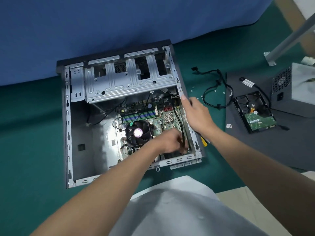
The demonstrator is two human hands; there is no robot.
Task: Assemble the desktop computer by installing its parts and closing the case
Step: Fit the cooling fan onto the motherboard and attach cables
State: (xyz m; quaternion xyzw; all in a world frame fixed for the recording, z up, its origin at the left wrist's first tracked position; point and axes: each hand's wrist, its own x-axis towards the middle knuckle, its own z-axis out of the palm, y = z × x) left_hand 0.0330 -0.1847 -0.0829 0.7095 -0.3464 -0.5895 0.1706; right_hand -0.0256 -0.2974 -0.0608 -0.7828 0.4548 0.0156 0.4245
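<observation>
Inside the case (85,133), left hand (171,142) seemingly pinches a cable (178,116); right hand (197,114) lies flat on its rim.

An open computer case (67,116) lies on a green bench (30,137). The left grip (172,142), fingers curled, holds a black cable (178,116) at the near right corner of the motherboard (158,123), beside the cooler fan (138,133). The right grip (196,113) rests on the case's right wall. A hard drive (254,114) and power supply (294,92) lie to the right.
</observation>
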